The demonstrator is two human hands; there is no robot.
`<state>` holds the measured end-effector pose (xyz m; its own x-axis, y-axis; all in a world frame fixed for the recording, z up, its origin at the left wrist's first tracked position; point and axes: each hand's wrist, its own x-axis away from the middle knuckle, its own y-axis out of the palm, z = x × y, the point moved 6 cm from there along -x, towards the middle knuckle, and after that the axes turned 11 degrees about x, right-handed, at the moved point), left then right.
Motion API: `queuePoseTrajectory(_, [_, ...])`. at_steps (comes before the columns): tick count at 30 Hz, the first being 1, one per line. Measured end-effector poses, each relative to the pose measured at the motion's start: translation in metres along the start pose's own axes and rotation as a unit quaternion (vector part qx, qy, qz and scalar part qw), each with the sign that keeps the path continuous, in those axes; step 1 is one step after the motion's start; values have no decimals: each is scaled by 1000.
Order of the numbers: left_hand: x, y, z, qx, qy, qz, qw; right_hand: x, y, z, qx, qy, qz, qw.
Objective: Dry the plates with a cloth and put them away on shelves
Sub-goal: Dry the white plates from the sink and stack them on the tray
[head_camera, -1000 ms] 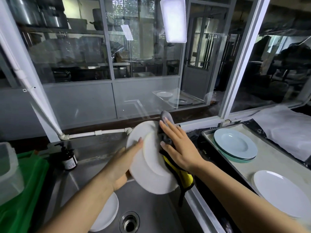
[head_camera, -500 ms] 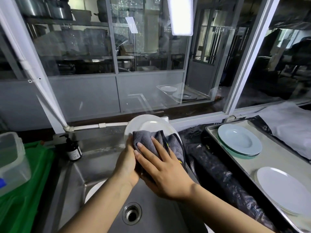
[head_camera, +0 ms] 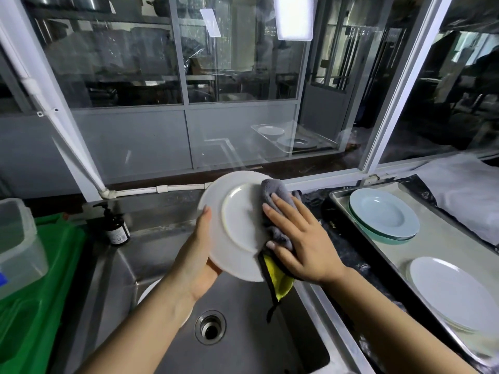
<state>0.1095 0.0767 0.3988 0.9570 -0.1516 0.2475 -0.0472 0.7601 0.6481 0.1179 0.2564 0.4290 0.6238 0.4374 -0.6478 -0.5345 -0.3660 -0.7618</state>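
A white plate (head_camera: 237,222) is held tilted above the steel sink (head_camera: 243,333). My left hand (head_camera: 198,257) grips its left rim, thumb on the front face. My right hand (head_camera: 302,238) presses a grey and yellow cloth (head_camera: 275,265) flat against the plate's right side, fingers straight. Another white plate (head_camera: 147,291) lies in the sink, mostly hidden under my left forearm.
A metal tray (head_camera: 432,244) on the right holds a stack of pale blue plates (head_camera: 383,214) and a stack of white plates (head_camera: 453,290). A dark pump bottle (head_camera: 114,225) stands at the sink's back left. A green bin (head_camera: 40,292) and a clear tub (head_camera: 16,244) sit left.
The cloth and my right hand slid from the plate's centre to its right edge, uncovering the plate's face. My left hand kept hold of the left rim.
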Motion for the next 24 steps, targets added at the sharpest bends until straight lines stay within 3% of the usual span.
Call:
queuePoseTrajectory(5, [3, -10, -3, -46, 15, 50, 998, -12, -3, 18, -60, 105, 0, 993])
queuePoseTrajectory(11, [0, -16, 0, -19, 49, 94, 994, -3, 11, -8, -26, 93, -13, 995])
queuePoseTrajectory(18, [-6, -22, -9, -7, 26, 72, 997, 6, 18, -22, -2, 44, 25, 999])
queuePoseTrajectory(24, [-5, -45, -2, -72, 1, 37, 997, -7, 1, 8, -81, 116, 4, 990])
